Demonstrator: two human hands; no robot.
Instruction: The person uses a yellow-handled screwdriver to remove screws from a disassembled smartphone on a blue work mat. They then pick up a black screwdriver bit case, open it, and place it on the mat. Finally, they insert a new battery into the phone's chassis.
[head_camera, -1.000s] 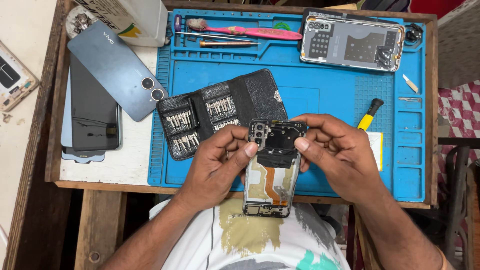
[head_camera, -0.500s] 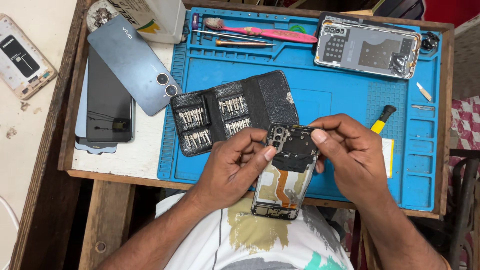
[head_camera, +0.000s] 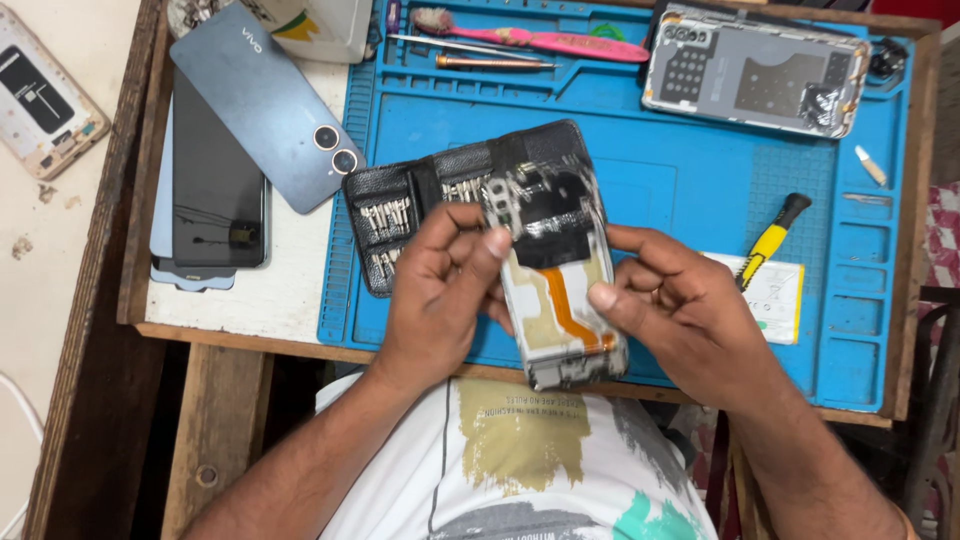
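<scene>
Opened phone (head_camera: 555, 290) held above blue mat (head_camera: 680, 150), between both hands. Left hand (head_camera: 440, 290) fingers pinch its left edge, thumb on dark top cover. Right hand (head_camera: 690, 320) fingers pinch right edge. Advice: grip frame only, keep fingertips off orange ribbon cable (head_camera: 565, 315). Screwdriver bit case (head_camera: 400, 220) lies just beyond left fingers.

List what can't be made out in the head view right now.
- Opened phone: top half motion-blurred, parts unreadable; left edge hidden by left hand.
- Black bit case: right half covered by the phone.
- Right hand: fingertips behind the phone unseen.
- Pale container: cut off by top edge.
</scene>
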